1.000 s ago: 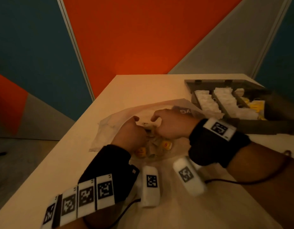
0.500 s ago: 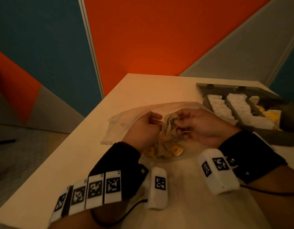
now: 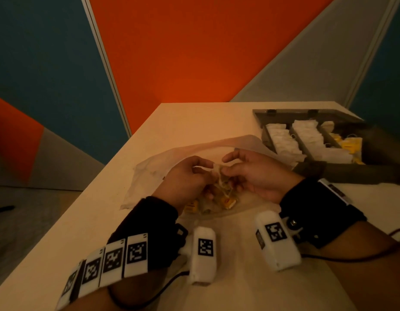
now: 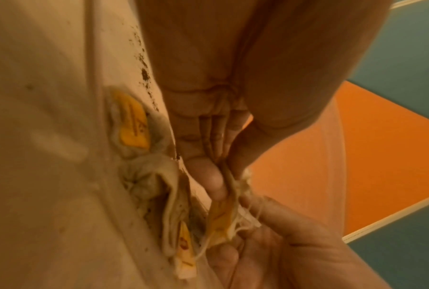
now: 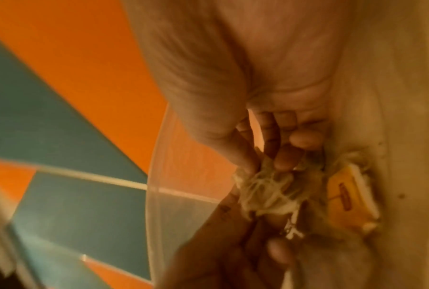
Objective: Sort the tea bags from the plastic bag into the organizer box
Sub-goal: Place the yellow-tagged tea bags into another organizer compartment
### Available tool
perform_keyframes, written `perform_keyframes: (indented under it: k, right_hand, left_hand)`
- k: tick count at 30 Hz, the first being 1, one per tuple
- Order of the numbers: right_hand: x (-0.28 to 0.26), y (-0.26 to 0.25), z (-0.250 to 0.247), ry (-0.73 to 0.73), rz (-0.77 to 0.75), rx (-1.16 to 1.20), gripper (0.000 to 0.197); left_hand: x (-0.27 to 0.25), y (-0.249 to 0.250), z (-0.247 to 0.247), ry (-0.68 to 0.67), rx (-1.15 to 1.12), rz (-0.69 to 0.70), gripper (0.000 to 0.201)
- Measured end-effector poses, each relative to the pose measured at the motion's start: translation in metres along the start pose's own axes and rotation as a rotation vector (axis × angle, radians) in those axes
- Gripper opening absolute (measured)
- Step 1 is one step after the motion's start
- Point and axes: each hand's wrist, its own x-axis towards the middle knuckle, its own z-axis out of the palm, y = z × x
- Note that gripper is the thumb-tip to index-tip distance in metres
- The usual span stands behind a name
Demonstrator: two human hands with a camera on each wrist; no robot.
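A clear plastic bag (image 3: 154, 173) lies on the table with a clump of tea bags (image 3: 221, 196) with yellow tags in it. My left hand (image 3: 201, 171) and my right hand (image 3: 230, 169) meet above the clump. Both pinch a tangle of tea bags and strings (image 4: 231, 197) between thumb and fingers. In the right wrist view the tangled strings (image 5: 265, 187) hang from my right fingertips, beside a yellow tag (image 5: 344, 197). The dark organizer box (image 3: 351, 173) stands open at the right, with rows of white tea bags (image 3: 284, 142) and some yellow ones (image 3: 349, 142) in its compartments.
The table's left edge (image 3: 100, 198) runs diagonally near the bag. Orange, blue and grey wall panels (image 3: 194, 52) stand behind the table. White cloth (image 3: 239, 277) covers the table near me, under my wrists.
Both hands have lifted a tangle of tea bags out of the clump and hold it between them. The view has shifted right, so the box sits farther right.
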Motion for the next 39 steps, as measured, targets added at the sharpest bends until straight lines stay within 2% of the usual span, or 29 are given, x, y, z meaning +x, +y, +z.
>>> perform_keyframes:
  k: [3,5,8,13,15,17,18,19,21,23,29,31,34,39]
  right_hand:
    - [-0.003,0.001,-0.002,0.131,-0.211,-0.405,0.025]
    - [-0.006,-0.001,-0.003,0.117,-0.358,-0.572,0.027]
    - [-0.011,-0.006,-0.004,-0.058,-0.393,-0.568,0.027]
    - [-0.014,-0.003,-0.006,-0.279,-0.348,-0.579,0.051]
    - [-0.009,0.001,-0.006,-0.233,-0.404,-0.586,0.041]
    - [-0.005,0.002,-0.006,-0.11,-0.452,-0.533,0.016]
    - [-0.004,0.002,-0.006,-0.071,-0.447,-0.487,0.005]
    - [-0.004,0.001,-0.007,-0.047,-0.423,-0.452,0.004]
    - [-0.003,0.001,-0.009,-0.04,-0.333,-0.4,0.01]
    - [-0.005,-0.001,-0.012,-0.054,-0.254,-0.358,0.011]
    - [-0.008,-0.003,-0.012,-0.107,-0.176,-0.148,0.007]
    - [-0.007,-0.002,-0.012,-0.073,-0.157,-0.089,0.015]
    - [-0.006,-0.002,-0.011,-0.009,-0.154,-0.057,0.02]
    - [-0.006,-0.002,-0.016,0.052,-0.113,-0.042,0.009]
  left_hand:
    - [0.002,-0.002,-0.001,0.033,-0.028,-0.041,0.02]
    - [0.004,-0.003,-0.002,0.059,-0.078,-0.054,0.022]
    - [0.006,-0.004,-0.003,0.096,-0.114,-0.066,0.023]
    - [0.006,0.0,-0.005,0.091,-0.24,-0.11,0.02]
    - [0.005,0.002,-0.005,0.082,-0.286,-0.121,0.014]
    - [0.003,0.003,-0.005,0.065,-0.279,-0.128,0.009]
    - [0.002,0.002,-0.004,0.062,-0.241,-0.135,0.007]
    - [0.002,0.001,-0.004,0.068,-0.192,-0.142,0.008]
    - [0.005,-0.001,-0.004,0.083,-0.109,-0.135,0.017]
    - [0.007,-0.002,-0.002,0.07,-0.082,-0.087,0.017]
    - [0.002,0.004,0.003,-0.051,-0.123,0.009,0.019]
    - [0.001,0.004,0.003,-0.061,-0.129,-0.001,0.016]
    - [0.0,0.004,0.002,-0.058,-0.164,-0.031,0.011]
    - [0.0,0.004,0.0,0.005,-0.236,-0.059,0.006]
